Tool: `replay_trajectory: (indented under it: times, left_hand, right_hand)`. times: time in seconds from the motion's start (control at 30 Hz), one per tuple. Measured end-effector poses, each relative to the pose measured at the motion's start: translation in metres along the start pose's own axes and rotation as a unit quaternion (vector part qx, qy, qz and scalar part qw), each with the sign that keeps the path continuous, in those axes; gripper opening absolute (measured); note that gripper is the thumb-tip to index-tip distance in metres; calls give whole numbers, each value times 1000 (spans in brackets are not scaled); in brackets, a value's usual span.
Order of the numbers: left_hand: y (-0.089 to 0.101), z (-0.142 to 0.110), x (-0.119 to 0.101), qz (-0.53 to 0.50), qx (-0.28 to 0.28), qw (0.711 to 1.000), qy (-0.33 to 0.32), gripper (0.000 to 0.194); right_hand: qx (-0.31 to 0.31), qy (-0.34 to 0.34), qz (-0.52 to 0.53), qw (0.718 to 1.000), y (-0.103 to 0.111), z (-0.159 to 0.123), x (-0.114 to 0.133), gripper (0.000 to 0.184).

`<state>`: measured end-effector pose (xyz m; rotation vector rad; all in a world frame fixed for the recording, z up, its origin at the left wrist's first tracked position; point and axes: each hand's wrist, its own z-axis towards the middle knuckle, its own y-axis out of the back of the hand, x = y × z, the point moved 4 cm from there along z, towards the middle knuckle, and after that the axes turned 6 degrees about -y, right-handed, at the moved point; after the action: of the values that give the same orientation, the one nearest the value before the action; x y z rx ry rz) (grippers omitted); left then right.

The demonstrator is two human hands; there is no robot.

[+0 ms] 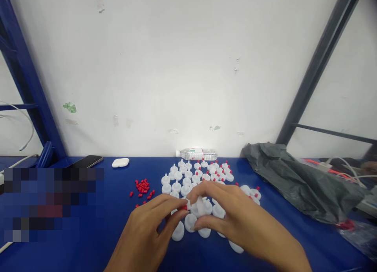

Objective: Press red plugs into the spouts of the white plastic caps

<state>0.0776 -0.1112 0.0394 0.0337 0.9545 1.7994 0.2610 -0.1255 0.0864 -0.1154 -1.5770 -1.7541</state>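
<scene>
My left hand [149,225] pinches a small red cap [184,207] between thumb and fingertips. My right hand [235,211] grips a white nozzle lid [199,206], turned on its side with its spout toward the red cap. The cap meets or nearly meets the spout; the fingers partly hide the join. Beneath and behind both hands, many white nozzle lids stand on the blue table. Those at the back left, such as one lid [166,179], have bare spouts. Red caps top the lids at the back right [222,176]. A loose pile of red caps [142,186] lies left of the lids.
A clear plastic bottle [196,154] lies along the wall. A white earbud case [120,162] and a dark phone [88,161] are at the back left. To the right, a grey plastic bag [291,181] lies beside cables. Blue frame posts [32,75] flank the table [112,225].
</scene>
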Motion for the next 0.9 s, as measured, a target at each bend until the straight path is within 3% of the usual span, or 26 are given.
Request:
replay_trajectory:
  times: [0.3, 0.47, 0.57, 0.67, 0.77, 0.9]
  left_hand:
    - [-5, 0, -5, 79, -2, 994, -81, 24]
    - [0, 0, -16, 50, 23, 995, -78, 28]
    - [5, 0, -20, 31, 22, 997, -62, 27]
    - [6, 0, -13, 56, 65, 996, -37, 24]
    - [13, -2, 5, 158, 125, 979, 34, 25]
    - [32, -8, 35, 305, 237, 898, 211, 37]
  right_hand:
    - [-10, 5, 10, 1000, 1, -3, 6, 26]
    - [-12, 30, -13, 999, 0, -10, 17, 10]
    - [-26, 42, -20, 999, -1, -13, 20, 11]
    - [-14, 48, -15, 999, -1, -12, 19, 16]
    - [-14, 47, -30, 998, 8, -9, 10, 17]
    - [-81, -9, -81, 993, 36, -12, -22, 28]
